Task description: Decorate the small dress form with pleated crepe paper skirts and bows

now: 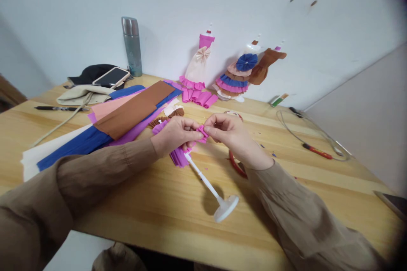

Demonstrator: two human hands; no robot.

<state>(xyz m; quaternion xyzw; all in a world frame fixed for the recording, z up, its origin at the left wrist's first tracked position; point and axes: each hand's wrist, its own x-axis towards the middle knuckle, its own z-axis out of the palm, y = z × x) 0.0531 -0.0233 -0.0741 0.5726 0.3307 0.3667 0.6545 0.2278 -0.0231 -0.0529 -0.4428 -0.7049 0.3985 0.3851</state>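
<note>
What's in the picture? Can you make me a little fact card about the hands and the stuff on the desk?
Left hand: pinching crinkly pink paper
Right hand: pinching the same paper
Below the hands: white stand with a round base, tilted
Near the wall: grey bottle, pink-and-cream dress, layered dress, brown dress
Left side: colourful strips, phone, pen
Right side: red-handled tool
</note>
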